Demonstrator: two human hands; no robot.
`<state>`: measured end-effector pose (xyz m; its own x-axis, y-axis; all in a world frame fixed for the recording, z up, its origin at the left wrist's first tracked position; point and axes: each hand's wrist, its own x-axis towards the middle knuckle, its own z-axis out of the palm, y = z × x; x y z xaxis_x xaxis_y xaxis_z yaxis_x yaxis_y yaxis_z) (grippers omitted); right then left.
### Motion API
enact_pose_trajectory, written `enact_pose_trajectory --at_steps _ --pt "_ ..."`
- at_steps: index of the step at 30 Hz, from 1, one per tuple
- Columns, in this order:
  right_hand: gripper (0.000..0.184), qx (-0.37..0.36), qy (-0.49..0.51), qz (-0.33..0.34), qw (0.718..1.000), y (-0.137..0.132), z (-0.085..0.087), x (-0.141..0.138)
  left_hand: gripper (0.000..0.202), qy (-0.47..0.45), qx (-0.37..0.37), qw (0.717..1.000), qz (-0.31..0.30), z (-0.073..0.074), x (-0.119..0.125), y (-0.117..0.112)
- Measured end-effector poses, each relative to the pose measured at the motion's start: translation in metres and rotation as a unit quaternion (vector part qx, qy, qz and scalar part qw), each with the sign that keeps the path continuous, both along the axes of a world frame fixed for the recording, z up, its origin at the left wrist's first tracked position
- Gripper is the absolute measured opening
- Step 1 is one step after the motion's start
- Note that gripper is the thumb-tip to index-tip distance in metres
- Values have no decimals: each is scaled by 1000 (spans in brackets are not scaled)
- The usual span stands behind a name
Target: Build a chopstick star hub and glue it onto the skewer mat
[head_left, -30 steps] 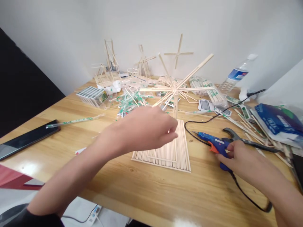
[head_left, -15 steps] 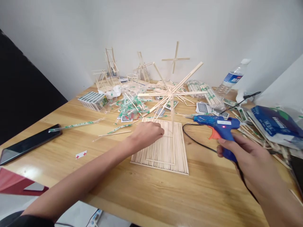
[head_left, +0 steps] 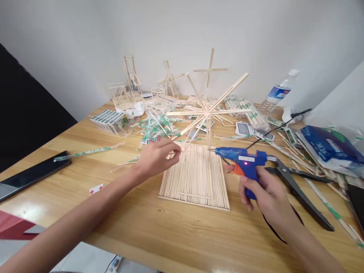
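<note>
A flat square base of wooden sticks [head_left: 196,178] lies on the wooden table [head_left: 176,235]. From it rises an upright post carrying a wheel of stick spokes [head_left: 209,110]. My left hand [head_left: 157,155] pinches a short thin stick [head_left: 187,150] and holds it over the base's far edge. My right hand [head_left: 265,189] grips a blue hot glue gun [head_left: 241,161] with an orange trigger. Its nozzle points left at the foot of the post, close to it.
Black pliers [head_left: 295,184] lie right of the glue gun. A dark phone [head_left: 31,174] rests at the left edge. Stick models [head_left: 131,85], loose wrapped chopsticks [head_left: 156,125], a water bottle [head_left: 277,94] and a blue bag [head_left: 330,146] crowd the back and right.
My right hand carried the glue gun left and down, bringing the nozzle to the post's foot. My left hand rose slightly off the base, pinching the short stick.
</note>
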<state>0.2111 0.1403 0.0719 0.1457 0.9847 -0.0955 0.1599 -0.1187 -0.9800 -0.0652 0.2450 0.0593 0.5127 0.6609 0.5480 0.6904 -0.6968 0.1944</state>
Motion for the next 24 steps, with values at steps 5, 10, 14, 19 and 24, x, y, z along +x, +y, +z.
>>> enact_pose_trajectory --at_steps 5,10,14,19,24 --pt "36 18 -103 79 991 8 -14 -18 12 -70 -12 997 36 -23 -14 3" --pt "36 19 -199 111 974 15 -22 -26 11 -62 -41 996 49 -28 -6 -2" --pt "41 13 -213 121 969 21 -22 -30 11 -75 -58 994 58 -27 -8 -3" --pt "45 16 -236 131 963 26 -24 -36 10 -71 -65 993 63 -28 -11 1" --pt "47 -21 -201 134 970 25 -31 -36 12 -65 -71 994 57 -28 -11 1"
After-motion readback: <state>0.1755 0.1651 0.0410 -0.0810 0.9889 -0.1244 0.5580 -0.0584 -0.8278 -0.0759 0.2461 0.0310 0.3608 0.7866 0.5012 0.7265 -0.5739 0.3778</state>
